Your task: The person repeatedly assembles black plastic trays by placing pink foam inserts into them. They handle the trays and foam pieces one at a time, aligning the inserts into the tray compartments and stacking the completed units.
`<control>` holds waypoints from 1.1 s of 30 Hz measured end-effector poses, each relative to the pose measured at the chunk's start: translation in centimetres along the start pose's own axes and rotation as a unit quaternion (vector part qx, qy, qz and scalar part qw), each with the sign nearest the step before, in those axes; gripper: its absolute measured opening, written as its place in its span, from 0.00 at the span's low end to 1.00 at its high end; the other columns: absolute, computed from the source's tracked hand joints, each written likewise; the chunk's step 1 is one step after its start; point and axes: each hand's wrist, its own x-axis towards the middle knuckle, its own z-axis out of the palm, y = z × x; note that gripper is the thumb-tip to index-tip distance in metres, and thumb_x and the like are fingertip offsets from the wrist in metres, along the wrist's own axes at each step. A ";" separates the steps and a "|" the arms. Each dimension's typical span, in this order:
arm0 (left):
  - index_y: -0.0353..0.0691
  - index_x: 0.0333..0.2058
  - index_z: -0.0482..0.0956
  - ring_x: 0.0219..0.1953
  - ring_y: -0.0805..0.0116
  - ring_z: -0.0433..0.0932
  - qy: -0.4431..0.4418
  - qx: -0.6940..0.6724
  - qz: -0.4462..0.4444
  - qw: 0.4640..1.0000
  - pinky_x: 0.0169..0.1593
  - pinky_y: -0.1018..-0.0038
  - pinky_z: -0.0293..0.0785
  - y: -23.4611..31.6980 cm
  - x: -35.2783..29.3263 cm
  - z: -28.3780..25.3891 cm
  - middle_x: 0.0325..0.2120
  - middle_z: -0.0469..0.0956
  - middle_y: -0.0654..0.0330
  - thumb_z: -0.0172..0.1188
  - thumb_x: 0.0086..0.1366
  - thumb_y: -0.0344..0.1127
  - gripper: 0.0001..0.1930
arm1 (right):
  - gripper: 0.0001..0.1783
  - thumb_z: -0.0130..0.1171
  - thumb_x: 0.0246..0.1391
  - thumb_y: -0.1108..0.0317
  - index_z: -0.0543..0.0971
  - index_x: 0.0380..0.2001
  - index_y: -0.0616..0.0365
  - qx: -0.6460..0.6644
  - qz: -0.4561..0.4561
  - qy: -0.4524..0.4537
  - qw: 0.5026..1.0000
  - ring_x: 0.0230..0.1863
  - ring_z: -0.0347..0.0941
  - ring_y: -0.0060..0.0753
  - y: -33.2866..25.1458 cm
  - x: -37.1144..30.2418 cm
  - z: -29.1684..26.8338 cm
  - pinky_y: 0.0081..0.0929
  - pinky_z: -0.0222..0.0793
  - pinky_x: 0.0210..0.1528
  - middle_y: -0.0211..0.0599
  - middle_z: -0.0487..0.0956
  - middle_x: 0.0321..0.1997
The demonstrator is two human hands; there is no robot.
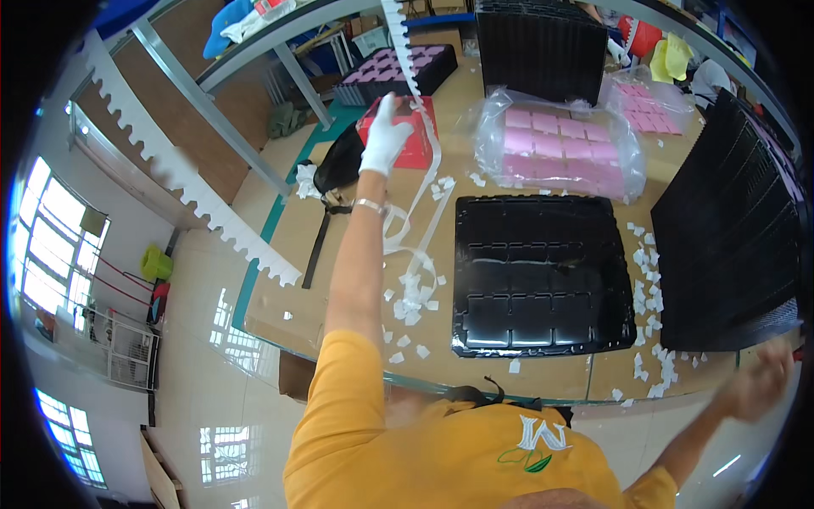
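My left hand [387, 140], in a white glove, stretches over a flat red item [415, 146] on the table, fingers extended and thumb apart. Just right of its fingers, a white strip with notched edges [405, 51] hangs from above; its plain tail [435, 157] trails down onto the cardboard-covered table. My bare right hand [759, 382] is blurred at the far right, below a standing stack of black plastic trays [729, 237]. Its fingers are smeared, and a small red bit shows beside it. Directly before me lies a glossy black moulded tray [543, 276].
White paper scraps [649, 297] litter the table [339, 297]. Pink foam pads in clear plastic [560, 144] lie beyond the tray, with another black tray stack [543, 55] behind. A black bag [339, 161] sits left. Another notched strip [186, 187] hangs near the metal frame [212, 119].
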 end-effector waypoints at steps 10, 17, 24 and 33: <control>0.27 0.56 0.69 0.44 0.69 0.79 0.013 -0.254 -0.111 0.961 0.50 0.75 0.73 -0.7 -6.1 3.9 0.44 0.80 0.55 0.62 0.55 0.22 0.28 | 0.11 0.55 0.60 0.75 0.76 0.46 0.64 0.485 0.271 -0.389 0.735 0.27 0.69 0.16 -25.1 -0.9 17.7 0.16 0.66 0.30 0.28 0.75 0.31; 0.27 0.53 0.72 0.37 0.76 0.79 0.011 -0.260 -0.132 0.957 0.43 0.80 0.74 5.9 -11.8 3.4 0.37 0.82 0.57 0.61 0.59 0.24 0.22 | 0.15 0.60 0.58 0.62 0.78 0.43 0.61 0.541 0.355 -0.515 0.563 0.25 0.69 0.14 -34.0 -3.3 27.7 0.15 0.63 0.24 0.26 0.76 0.29; 0.30 0.54 0.72 0.32 0.81 0.76 0.058 -0.149 -0.079 0.984 0.34 0.81 0.74 4.8 -12.2 3.7 0.32 0.82 0.58 0.61 0.57 0.29 0.25 | 0.14 0.64 0.56 0.61 0.79 0.36 0.62 0.534 0.368 -0.520 0.556 0.24 0.69 0.14 -37.4 -3.3 29.8 0.15 0.64 0.24 0.27 0.77 0.27; 0.36 0.51 0.71 0.29 0.57 0.74 0.203 0.284 0.227 0.909 0.39 0.63 0.70 2.8 -11.1 4.2 0.24 0.76 0.58 0.62 0.52 0.28 0.25 | 0.15 0.61 0.55 0.57 0.80 0.30 0.61 0.482 0.290 -0.547 0.620 0.23 0.67 0.18 -37.3 -3.7 31.2 0.21 0.63 0.26 0.27 0.76 0.22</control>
